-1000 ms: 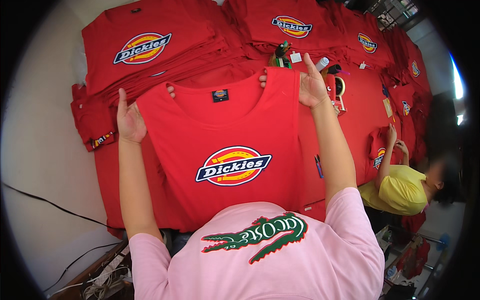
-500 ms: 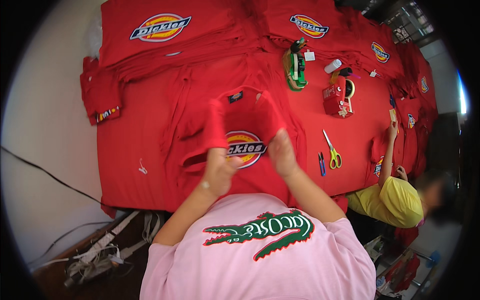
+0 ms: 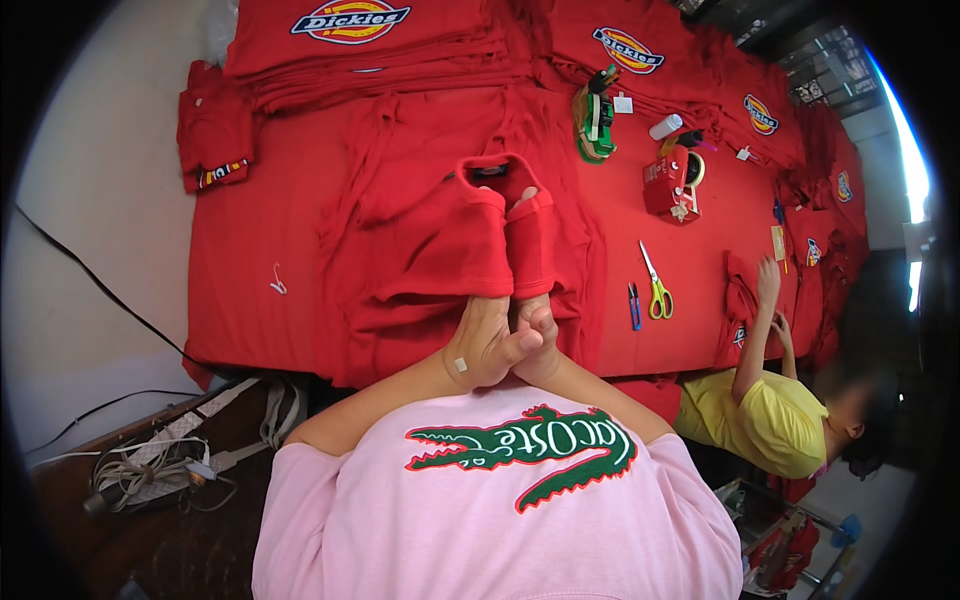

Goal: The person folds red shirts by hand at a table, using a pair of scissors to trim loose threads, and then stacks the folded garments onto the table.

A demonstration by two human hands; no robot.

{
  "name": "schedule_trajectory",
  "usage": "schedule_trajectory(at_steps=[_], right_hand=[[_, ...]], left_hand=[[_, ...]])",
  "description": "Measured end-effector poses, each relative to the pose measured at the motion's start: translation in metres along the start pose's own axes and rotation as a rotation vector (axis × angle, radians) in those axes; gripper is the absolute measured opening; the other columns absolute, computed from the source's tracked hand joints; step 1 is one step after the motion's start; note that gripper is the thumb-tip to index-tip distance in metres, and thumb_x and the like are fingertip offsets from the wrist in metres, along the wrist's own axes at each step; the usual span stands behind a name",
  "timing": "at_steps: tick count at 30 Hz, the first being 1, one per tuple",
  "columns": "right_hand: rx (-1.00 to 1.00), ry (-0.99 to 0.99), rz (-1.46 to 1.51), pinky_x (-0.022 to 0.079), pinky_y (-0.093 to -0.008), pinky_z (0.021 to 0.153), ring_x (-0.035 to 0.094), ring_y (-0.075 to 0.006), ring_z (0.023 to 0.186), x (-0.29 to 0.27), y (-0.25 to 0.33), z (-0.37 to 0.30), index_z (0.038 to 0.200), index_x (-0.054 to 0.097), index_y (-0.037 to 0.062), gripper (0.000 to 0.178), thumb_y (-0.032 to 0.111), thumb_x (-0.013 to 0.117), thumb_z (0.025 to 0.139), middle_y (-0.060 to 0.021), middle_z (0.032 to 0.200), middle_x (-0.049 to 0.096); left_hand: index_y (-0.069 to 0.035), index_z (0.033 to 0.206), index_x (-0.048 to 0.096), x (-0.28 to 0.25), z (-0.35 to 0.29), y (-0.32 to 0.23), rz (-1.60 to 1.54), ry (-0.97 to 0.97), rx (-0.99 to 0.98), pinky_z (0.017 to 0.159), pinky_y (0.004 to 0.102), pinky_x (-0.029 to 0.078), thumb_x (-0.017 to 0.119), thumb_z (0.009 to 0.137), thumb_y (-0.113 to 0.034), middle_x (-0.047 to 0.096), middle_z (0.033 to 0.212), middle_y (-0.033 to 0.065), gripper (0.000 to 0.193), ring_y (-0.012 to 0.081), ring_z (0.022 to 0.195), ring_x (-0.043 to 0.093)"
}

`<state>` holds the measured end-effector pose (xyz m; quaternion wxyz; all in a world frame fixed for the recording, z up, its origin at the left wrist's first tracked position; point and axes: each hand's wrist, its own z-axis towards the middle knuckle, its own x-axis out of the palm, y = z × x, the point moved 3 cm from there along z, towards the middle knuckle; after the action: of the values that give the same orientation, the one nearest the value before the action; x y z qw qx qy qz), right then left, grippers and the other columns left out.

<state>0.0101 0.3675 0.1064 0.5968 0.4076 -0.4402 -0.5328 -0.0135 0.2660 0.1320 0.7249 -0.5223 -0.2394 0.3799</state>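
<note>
A red T-shirt (image 3: 420,235) with a ribbed neck lies on the table in front of me. My left hand (image 3: 492,345) is pushed into one sleeve-like tube of red fabric, its hem round the base of the fingers. My right hand (image 3: 538,335) is inside a second tube beside it. Both hands are raised palm to palm, close together, thumbs outside the hems. Straight fingers are mostly covered by the fabric; what look like fingertips show at its far end. The shirt's front print is hidden by the raised fabric.
Stacks of red shirts (image 3: 380,60) line the far side. To the right are yellow-handled scissors (image 3: 660,300), blue thread snips (image 3: 634,306), a green tape dispenser (image 3: 594,125) and a red one (image 3: 672,190). A co-worker in yellow (image 3: 760,420) works at the right. Cables (image 3: 150,465) lie lower left.
My hands have come together from apart, bringing the two fabric tubes side by side. The shirt's print is now covered. The co-worker's hands have shifted slightly.
</note>
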Motion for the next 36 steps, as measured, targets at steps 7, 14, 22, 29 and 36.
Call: schedule_trajectory(at_steps=[7, 14, 22, 29, 36], right_hand=[[-0.028, 0.000, -0.051, 0.017, -0.0449, 0.125, 0.021, -0.0382, 0.156, 0.010, 0.025, 0.009, 0.161, 0.019, -0.0082, 0.108, 0.078, 0.032, 0.097, -0.0246, 0.169, 0.019], [-0.119, 0.028, -0.099, 0.016, -0.0466, 0.125, 0.017, -0.0385, 0.157, 0.011, 0.008, 0.007, 0.161, 0.019, -0.0079, 0.107, 0.078, 0.032, 0.097, -0.0247, 0.170, 0.015], [-0.097, 0.020, -0.181, 0.018, -0.0453, 0.125, 0.022, -0.0370, 0.156, 0.007, -0.008, -0.001, 0.161, 0.022, -0.0068, 0.102, 0.073, 0.037, 0.099, -0.0236, 0.168, 0.022], [-0.083, -0.180, 0.078, 0.048, -0.0326, 0.104, 0.063, -0.0204, 0.121, -0.050, 0.078, 0.080, 0.132, 0.061, -0.0056, 0.044, 0.029, 0.062, 0.103, -0.0151, 0.128, 0.067], [0.236, -0.060, 0.661, 0.057, -0.0408, 0.101, 0.072, -0.0364, 0.110, -0.169, 0.126, 0.174, 0.128, 0.061, -0.0148, 0.057, 0.036, 0.050, 0.105, -0.0286, 0.120, 0.071]], left_hand=[[0.012, 0.157, 0.020, 0.009, -0.006, 0.019, -0.043, -0.055, 0.106, 0.121, 0.0481, 0.026, 0.057, 0.091, -0.072, 0.031, 0.159, 0.0321, 0.113, 0.0449, 0.148, 0.032], [0.010, 0.149, 0.034, 0.007, -0.015, 0.024, 0.032, -0.094, 0.142, 0.112, 0.0490, 0.036, 0.060, 0.090, -0.071, 0.046, 0.143, 0.0295, 0.103, 0.0439, 0.131, 0.047], [0.008, 0.143, 0.042, -0.001, -0.011, 0.006, -0.077, -0.026, -0.027, 0.106, 0.0484, 0.040, 0.063, 0.090, -0.069, 0.052, 0.134, 0.0265, 0.096, 0.0420, 0.121, 0.052], [0.008, 0.150, 0.035, -0.092, 0.039, -0.040, -0.410, -0.214, 0.101, 0.117, 0.0442, 0.032, 0.039, 0.090, -0.083, 0.041, 0.152, 0.0219, 0.109, 0.0315, 0.140, 0.042], [0.019, 0.154, 0.024, -0.201, 0.117, -0.084, -0.806, -0.120, 0.020, 0.126, 0.0492, 0.025, 0.030, 0.085, -0.094, 0.030, 0.162, 0.0331, 0.132, 0.0442, 0.151, 0.034]])
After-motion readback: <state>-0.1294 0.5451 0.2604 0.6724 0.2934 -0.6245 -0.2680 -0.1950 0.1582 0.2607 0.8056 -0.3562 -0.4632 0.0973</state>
